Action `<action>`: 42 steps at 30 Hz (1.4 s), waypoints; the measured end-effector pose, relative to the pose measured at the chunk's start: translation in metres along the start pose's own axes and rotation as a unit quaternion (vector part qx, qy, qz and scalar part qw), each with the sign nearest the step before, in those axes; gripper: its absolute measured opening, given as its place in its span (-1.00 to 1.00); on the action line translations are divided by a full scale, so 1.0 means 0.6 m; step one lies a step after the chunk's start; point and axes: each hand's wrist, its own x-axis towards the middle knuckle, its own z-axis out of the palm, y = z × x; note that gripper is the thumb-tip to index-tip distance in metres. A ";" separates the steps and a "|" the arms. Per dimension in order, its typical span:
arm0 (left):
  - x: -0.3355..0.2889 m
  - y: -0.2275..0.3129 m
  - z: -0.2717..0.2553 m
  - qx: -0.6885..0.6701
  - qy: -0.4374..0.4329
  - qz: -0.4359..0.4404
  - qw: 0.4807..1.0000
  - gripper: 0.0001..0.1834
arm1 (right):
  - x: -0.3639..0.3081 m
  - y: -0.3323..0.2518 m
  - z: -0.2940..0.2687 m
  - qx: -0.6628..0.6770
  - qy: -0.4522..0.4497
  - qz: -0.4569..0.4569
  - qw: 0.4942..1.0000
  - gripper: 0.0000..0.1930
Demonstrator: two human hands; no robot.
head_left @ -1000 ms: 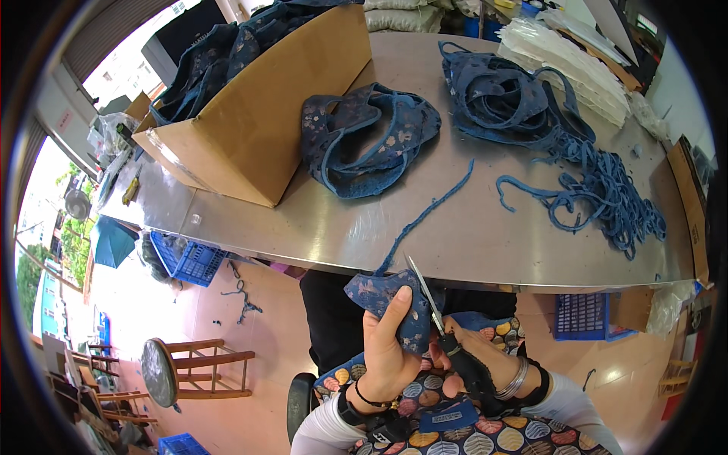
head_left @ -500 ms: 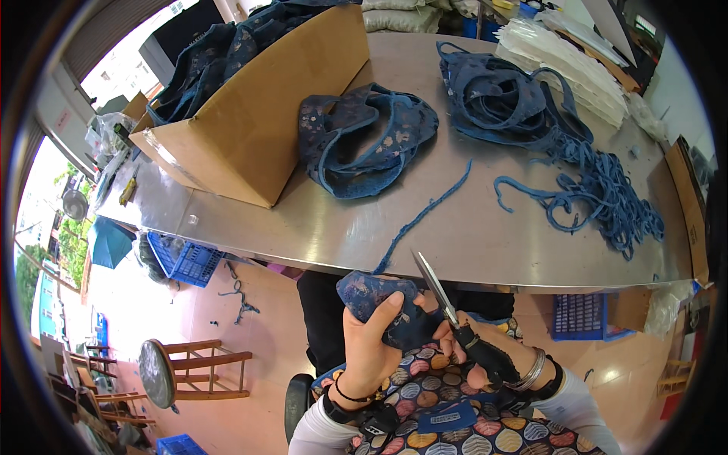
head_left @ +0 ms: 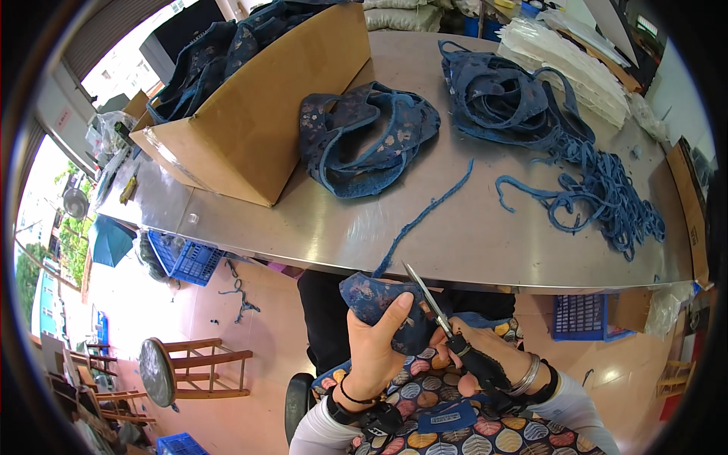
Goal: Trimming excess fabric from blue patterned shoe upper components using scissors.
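My left hand [head_left: 377, 337] grips a dark blue flowered fabric piece [head_left: 371, 297] above my lap, thumb pressed on top. From its upper edge a narrow blue fabric strip [head_left: 425, 216] runs out onto the metal table. My right hand [head_left: 485, 353] is closed round the black handles of scissors [head_left: 431, 299], whose blades point up and to the left beside the fabric. The blades look closed or nearly so. The right fingertips are close to the fabric's right side; whether they touch it is hard to see. Part of the fabric is hidden behind my left hand.
On the metal table [head_left: 334, 235] lie a flowered fabric loop [head_left: 368, 140], a coiled fabric bundle [head_left: 500, 102] and a heap of blue strips [head_left: 614, 201]. A cardboard box [head_left: 265, 114] full of fabric stands left. Below are blue crates [head_left: 186, 258] and a wooden stool [head_left: 159, 371].
The scissors and right hand have shifted slightly left, bringing the blades nearer the fabric. My left hand has moved a little right, its thumb now higher on the fabric.
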 end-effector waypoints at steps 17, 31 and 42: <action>-0.002 0.000 -0.004 0.022 0.048 0.012 0.999 -0.85 | -0.001 0.014 0.006 0.058 -0.004 -0.014 0.998 -0.17; -0.001 0.005 -0.020 0.032 0.027 0.025 0.999 -0.79 | 0.000 -0.033 0.013 0.258 0.033 0.207 0.943 -0.27; 0.020 0.059 -0.054 0.259 -0.161 0.077 0.949 -0.34 | -0.019 0.027 0.006 0.175 -0.031 0.057 0.982 -0.72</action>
